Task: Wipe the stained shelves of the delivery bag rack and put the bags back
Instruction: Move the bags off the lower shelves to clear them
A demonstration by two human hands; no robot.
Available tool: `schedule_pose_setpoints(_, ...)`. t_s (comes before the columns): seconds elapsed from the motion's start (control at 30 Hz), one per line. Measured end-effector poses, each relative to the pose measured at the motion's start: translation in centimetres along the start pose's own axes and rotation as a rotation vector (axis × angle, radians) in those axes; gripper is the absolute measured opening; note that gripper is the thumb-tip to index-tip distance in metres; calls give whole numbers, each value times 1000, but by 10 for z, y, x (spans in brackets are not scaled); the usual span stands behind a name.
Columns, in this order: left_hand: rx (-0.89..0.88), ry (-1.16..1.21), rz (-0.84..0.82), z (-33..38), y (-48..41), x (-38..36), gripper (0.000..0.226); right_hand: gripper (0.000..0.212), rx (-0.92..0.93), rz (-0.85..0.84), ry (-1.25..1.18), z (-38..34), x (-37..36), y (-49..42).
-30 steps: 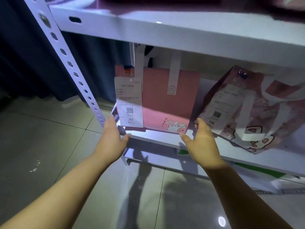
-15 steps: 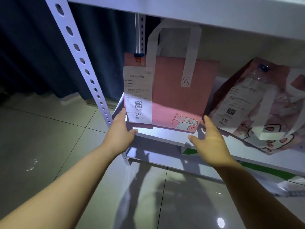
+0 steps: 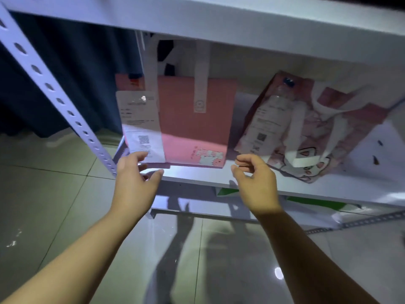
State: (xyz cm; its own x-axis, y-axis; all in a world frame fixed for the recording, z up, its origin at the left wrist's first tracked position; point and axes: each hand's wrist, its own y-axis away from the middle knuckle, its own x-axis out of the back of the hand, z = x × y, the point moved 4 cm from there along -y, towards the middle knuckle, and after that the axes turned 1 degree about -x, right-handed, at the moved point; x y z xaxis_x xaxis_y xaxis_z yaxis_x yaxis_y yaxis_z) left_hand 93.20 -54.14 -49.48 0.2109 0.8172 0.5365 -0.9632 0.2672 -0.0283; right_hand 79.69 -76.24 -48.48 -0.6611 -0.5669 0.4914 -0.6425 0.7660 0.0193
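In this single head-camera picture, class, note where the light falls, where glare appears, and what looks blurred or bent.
Head view: dim overall; a bright patch lights the shelf edge and the pink bag's lower part. A small glare spot shines on the floor tiles. The receipt print is blurred. The wide lens bends the perforated post. Shadows of the arms fall on the floor.

The scene was dim and bluish, lit from behind the wearer. A bright patch fell on the shelf (image 3: 197,175) edge, arm shadows stretched across the glossy floor (image 3: 54,194), and a small glare spot (image 3: 278,272) shone there. Motion blur softened the label (image 3: 141,126) text; wide-angle distortion bent the post (image 3: 54,95)
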Motion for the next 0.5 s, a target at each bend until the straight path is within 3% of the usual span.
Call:
schedule_pose_setpoints(0.23, -105, 7, -202, 56, 33, -66, 26, 15, -68, 104, -85, 43, 56, -2)
schedule_pose_setpoints(0.4, -179, -14, -321, 87, 40, -120, 36, 17, -26, 156, -28, 71, 104, -5)
schedule_pose_setpoints(0.5, -228, -50, -363, 104, 37, -147, 48, 35, -10, 241, 37, 86, 127, -10)
